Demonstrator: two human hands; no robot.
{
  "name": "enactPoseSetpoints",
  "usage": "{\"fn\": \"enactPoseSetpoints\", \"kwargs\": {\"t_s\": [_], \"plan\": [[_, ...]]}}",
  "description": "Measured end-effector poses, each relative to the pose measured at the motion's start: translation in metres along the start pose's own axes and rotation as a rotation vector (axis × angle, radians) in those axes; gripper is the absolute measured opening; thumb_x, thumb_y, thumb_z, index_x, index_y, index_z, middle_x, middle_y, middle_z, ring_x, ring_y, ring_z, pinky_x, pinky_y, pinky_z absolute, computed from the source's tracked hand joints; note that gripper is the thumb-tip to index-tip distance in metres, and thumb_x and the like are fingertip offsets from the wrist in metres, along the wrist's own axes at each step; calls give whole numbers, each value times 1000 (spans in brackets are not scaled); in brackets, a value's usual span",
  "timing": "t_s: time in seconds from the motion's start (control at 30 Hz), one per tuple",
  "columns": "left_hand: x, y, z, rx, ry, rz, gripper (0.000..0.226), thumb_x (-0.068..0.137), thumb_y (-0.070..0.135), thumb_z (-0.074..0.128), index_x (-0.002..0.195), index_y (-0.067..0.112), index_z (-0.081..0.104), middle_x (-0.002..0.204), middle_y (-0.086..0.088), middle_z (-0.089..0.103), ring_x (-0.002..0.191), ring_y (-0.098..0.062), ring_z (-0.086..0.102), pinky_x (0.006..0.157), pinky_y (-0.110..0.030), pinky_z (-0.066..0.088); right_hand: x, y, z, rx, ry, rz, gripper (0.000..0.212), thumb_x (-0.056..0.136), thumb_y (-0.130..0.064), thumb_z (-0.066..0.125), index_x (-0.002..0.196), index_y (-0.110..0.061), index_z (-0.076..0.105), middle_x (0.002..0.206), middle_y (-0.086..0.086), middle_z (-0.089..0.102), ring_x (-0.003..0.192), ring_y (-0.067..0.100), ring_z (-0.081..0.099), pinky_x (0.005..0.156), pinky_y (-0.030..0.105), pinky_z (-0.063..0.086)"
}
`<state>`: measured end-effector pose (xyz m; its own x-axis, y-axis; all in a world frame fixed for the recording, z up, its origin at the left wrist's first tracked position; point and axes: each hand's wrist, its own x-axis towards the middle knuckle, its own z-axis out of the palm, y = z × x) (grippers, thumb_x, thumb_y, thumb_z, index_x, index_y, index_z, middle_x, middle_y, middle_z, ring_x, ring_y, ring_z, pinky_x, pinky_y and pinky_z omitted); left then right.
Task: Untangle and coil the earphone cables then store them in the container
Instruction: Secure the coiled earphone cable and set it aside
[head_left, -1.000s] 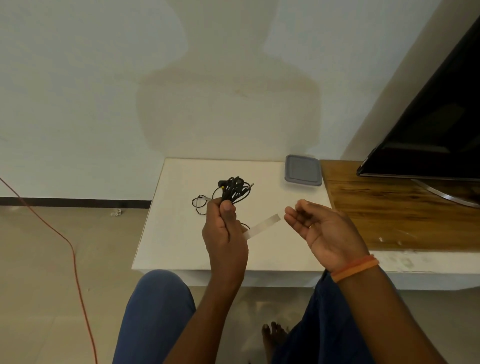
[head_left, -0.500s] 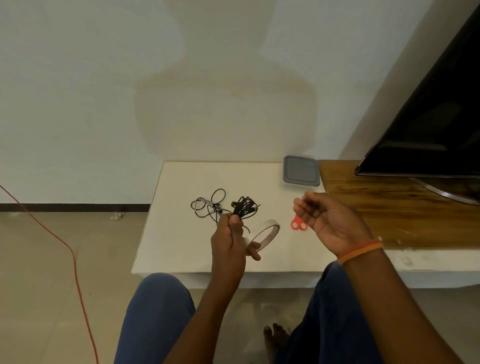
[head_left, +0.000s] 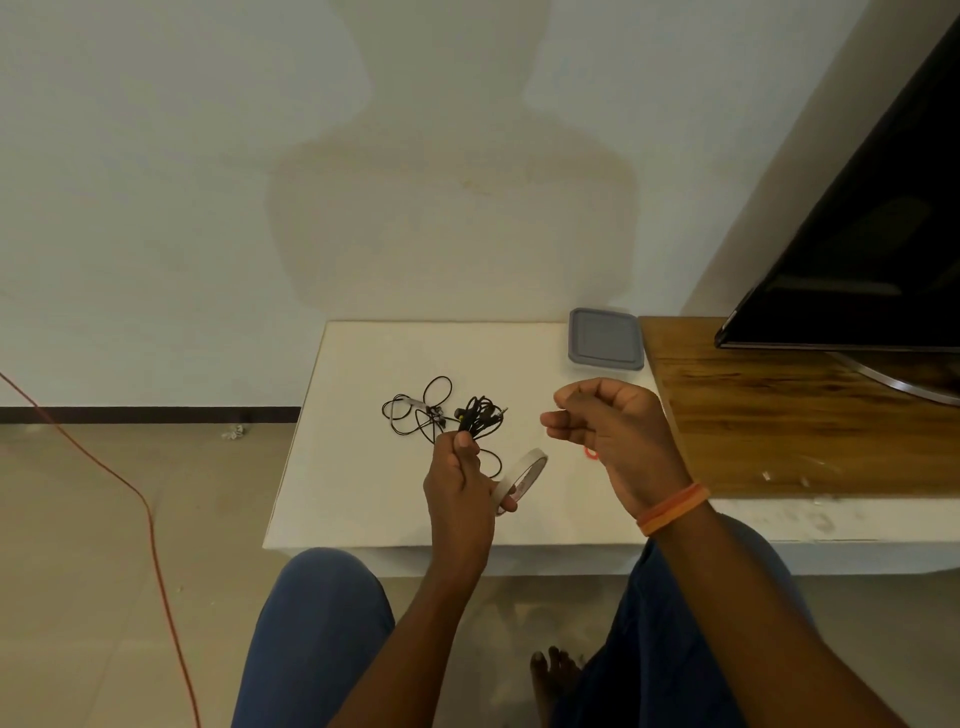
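Two hands hover over the white worktop (head_left: 363, 467) as I watch through the head camera. My left hand (head_left: 460, 491) pinches a black coil (head_left: 478, 415) of earphone cable between thumb and fingers, holding the bundle upright above the surface, and a tape roll (head_left: 524, 475) sits against the same hand, tilted on edge. Whether that hand carries the roll or it merely rests behind it, I cannot tell. A second cable (head_left: 415, 410) lies loose on the worktop just left of the held coil. My right hand (head_left: 608, 431) is raised beside them, fingers curled with thumb and forefinger near each other; I see nothing in it. Something red (head_left: 591, 454) peeks from under that hand. A grey lidded container (head_left: 605, 345) sits at the far right corner.
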<state>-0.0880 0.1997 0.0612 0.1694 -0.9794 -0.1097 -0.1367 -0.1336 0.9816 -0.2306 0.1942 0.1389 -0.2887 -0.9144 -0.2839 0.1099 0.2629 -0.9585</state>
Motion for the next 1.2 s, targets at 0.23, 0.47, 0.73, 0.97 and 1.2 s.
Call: {"fn": "enactPoseSetpoints", "kwargs": {"t_s": [0.23, 0.47, 0.73, 0.97, 1.2], "plan": [[10, -1, 6, 85, 126, 30, 34, 105, 34, 26, 93, 14, 50, 77, 3, 57, 70, -15, 66, 55, -15, 41, 4, 15, 8, 81, -15, -1, 6, 90, -7, 63, 93, -6, 69, 87, 16, 73, 79, 28, 74, 75, 33, 60], [23, 9, -3, 124, 121, 156, 34, 104, 38, 26, 102, 16, 52, 90, 7, 65, 83, -6, 59, 63, -8, 41, 10, 28, 11, -139, -30, -105, 8, 91, -11, 63, 95, -7, 69, 88, 9, 74, 80, 18, 73, 71, 21, 57], [39, -5, 5, 123, -12, 170, 42, 100, 48, 24, 102, 17, 52, 86, 5, 65, 88, -10, 65, 66, -11, 44, 11, 33, 6, -83, -78, -62, 11, 91, -9, 62, 95, -1, 69, 85, 11, 73, 78, 23, 74, 69, 24, 58], [42, -15, 15, 93, -206, 139, 34, 104, 41, 29, 97, 16, 52, 80, 12, 60, 84, -3, 67, 65, -19, 48, 14, 32, 0, -82, -163, -51, 11, 93, -7, 59, 94, -1, 69, 85, 15, 70, 80, 32, 72, 76, 38, 60], [43, -24, 12, 62, -238, 77, 35, 103, 43, 32, 86, 20, 51, 67, 4, 47, 54, -4, 46, 51, -29, 46, 18, 31, -1, 19, -23, -49, 9, 91, -6, 62, 95, -2, 69, 88, 16, 71, 81, 31, 72, 75, 38, 60]]}}
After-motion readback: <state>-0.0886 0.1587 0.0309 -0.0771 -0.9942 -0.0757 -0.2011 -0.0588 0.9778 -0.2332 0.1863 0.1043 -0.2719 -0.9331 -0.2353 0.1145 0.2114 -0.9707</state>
